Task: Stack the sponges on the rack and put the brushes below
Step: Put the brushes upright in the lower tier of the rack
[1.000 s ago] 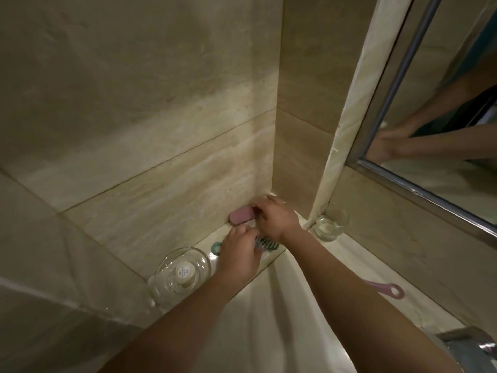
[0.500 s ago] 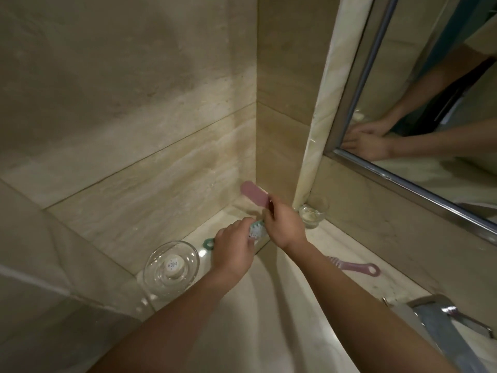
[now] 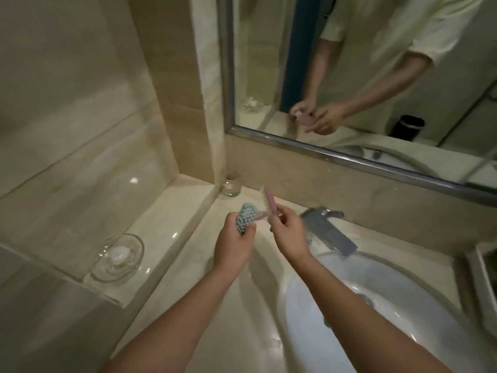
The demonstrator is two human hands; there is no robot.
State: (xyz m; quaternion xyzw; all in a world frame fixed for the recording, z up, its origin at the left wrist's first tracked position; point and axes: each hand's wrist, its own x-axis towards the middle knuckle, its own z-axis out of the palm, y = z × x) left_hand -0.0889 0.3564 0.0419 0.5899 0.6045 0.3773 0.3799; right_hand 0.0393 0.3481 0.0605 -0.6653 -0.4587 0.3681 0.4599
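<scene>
My left hand (image 3: 233, 244) grips a teal bristled brush (image 3: 245, 216), bristles facing me, above the marble counter just left of the basin. My right hand (image 3: 289, 232) pinches a thin pink brush (image 3: 269, 199) held nearly upright, its pale bristles turned left. The two brushes almost touch between my hands. No sponge or rack shows in the head view.
A raised marble ledge (image 3: 166, 211) runs along the left wall with a glass soap dish (image 3: 118, 258) on it. A small glass cup (image 3: 231, 187) stands in the corner. A chrome tap (image 3: 326, 231) overhangs the white basin (image 3: 390, 310). A mirror (image 3: 363, 76) hangs behind.
Both hands have lifted the brushes off the ledge corner and drawn them right, toward the tap. The view has swung right, bringing the basin into sight.
</scene>
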